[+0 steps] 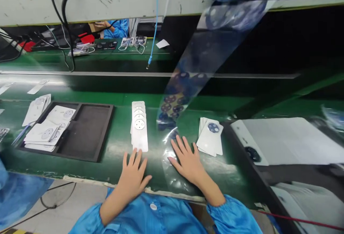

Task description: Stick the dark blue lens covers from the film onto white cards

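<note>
My left hand (pixel 133 176) is open, fingers spread, at the near end of an overlapping stack of white phone-shaped cards (pixel 140 141) with round camera cutouts. Its fingertips are at the stack's lower edge; whether they touch it I cannot tell. My right hand (pixel 188 160) is open too, its fingers spread over a long clear plastic strip (pixel 172 114). Dark round camera-ring pieces show in the strip, which rises to the upper right. Just right of that hand lies a small stack of white cards (pixel 211 139), the top one with a dark blue camera ring.
On the left, a black divided tray (pixel 88 130) holds more white cards (pixel 51 130), with others beside it. A black tray on the right carries a white panel (pixel 287 141) with a dark camera piece. A blue cable (pixel 154 22) hangs ahead. Another person's blue sleeve (pixel 118 29) shows behind.
</note>
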Motion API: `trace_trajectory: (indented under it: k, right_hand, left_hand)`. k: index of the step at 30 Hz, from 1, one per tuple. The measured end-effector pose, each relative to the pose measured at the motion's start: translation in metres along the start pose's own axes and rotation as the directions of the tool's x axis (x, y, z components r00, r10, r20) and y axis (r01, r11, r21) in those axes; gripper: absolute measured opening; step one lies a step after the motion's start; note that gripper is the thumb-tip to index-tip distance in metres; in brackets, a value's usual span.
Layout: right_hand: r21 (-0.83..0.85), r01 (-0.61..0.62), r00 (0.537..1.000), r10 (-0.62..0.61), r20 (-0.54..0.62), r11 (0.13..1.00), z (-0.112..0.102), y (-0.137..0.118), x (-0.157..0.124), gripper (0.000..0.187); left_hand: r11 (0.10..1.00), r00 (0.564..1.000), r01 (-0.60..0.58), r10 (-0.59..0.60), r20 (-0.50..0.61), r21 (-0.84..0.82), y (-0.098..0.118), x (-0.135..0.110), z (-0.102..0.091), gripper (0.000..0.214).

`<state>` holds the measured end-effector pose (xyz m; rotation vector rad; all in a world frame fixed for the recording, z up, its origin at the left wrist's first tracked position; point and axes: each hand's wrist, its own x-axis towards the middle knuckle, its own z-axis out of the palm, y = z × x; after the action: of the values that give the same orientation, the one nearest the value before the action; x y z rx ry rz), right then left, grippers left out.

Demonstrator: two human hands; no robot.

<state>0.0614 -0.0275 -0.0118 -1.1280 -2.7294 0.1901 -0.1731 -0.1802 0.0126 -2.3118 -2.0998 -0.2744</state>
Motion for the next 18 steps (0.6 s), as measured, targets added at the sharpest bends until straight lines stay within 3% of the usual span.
trace_trajectory:
  k: [4,7,9,12,15,18]
  right_hand:
    - [-0.012,-0.062,0.998,0.062,-0.034,0.998,0.006,-0.024,0.016,0.059]
    - [0.063,-0.088,0.992,0.093,-0.082,0.994,-0.001,-0.012,0.039,0.043]
    - [0.128,0.007,0.998,0.001,-0.063,0.992,-0.005,0.01,0.058,0.039]
    - [0.213,0.185,0.982,-0.185,-0.018,0.959,-0.004,0.038,0.083,0.046]
    - [0.296,0.14,0.99,-0.124,-0.072,0.945,0.005,0.047,0.091,0.047]
    - [0.348,0.061,0.992,-0.018,-0.125,0.935,0.01,0.049,0.084,0.04]
  left_hand:
    - [0.985,0.989,-0.093,0.074,-0.127,-0.148,0.009,-0.013,-0.003,0.028]
    - [0.98,0.984,-0.115,0.089,-0.157,-0.161,0.008,0.004,-0.007,0.025]
    - [0.982,0.984,-0.146,0.132,-0.121,-0.12,0.01,0.024,-0.006,0.029]
    - [0.986,0.987,-0.164,0.164,-0.005,-0.035,0.015,0.058,0.003,0.047]
    - [0.987,0.984,-0.153,0.156,0.084,-0.043,0.018,0.081,0.013,0.065]
    - [0.98,0.979,-0.168,0.178,0.101,-0.106,0.016,0.088,0.021,0.063]
